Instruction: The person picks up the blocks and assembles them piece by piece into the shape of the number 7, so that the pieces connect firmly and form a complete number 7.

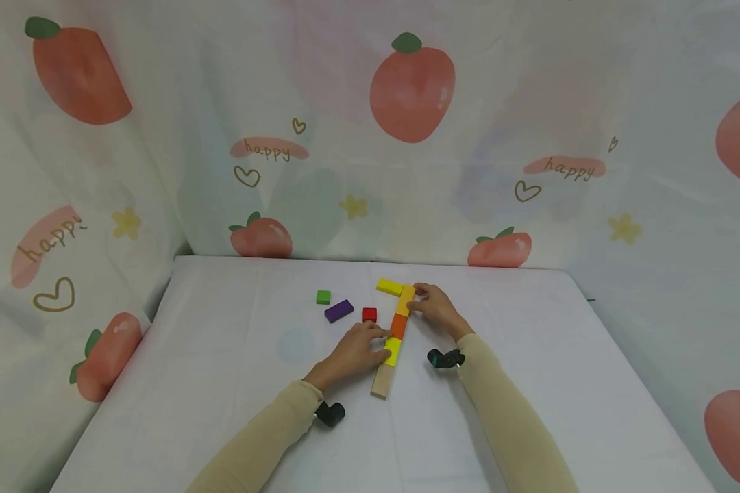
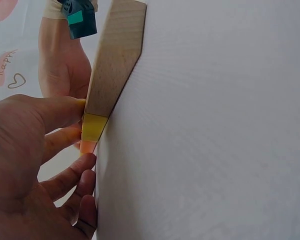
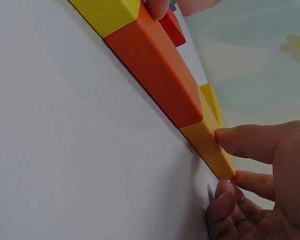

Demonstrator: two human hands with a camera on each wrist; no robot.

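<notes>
A row of blocks lies on the table: a plain wooden block (image 1: 381, 381) nearest, then a yellow block (image 1: 392, 351), an orange block (image 1: 398, 326) and a light-orange block (image 1: 405, 301). Another yellow block (image 1: 389, 286) extends leftward at the far end. My left hand (image 1: 354, 349) is along the row's left side, its thumb touching the nearer yellow block and its index finger at the orange one. On the right side, my right hand (image 1: 436, 308) has thumb and index fingertips against the light-orange block. The remaining right fingers (image 3: 225, 205) bend loosely by the tabletop.
Left of the row lie a red block (image 1: 369, 314), a purple block (image 1: 339, 311) and a green block (image 1: 323, 297). A white cloth covers the table (image 1: 222, 383). Behind it hangs a fruit-printed curtain (image 1: 339, 89).
</notes>
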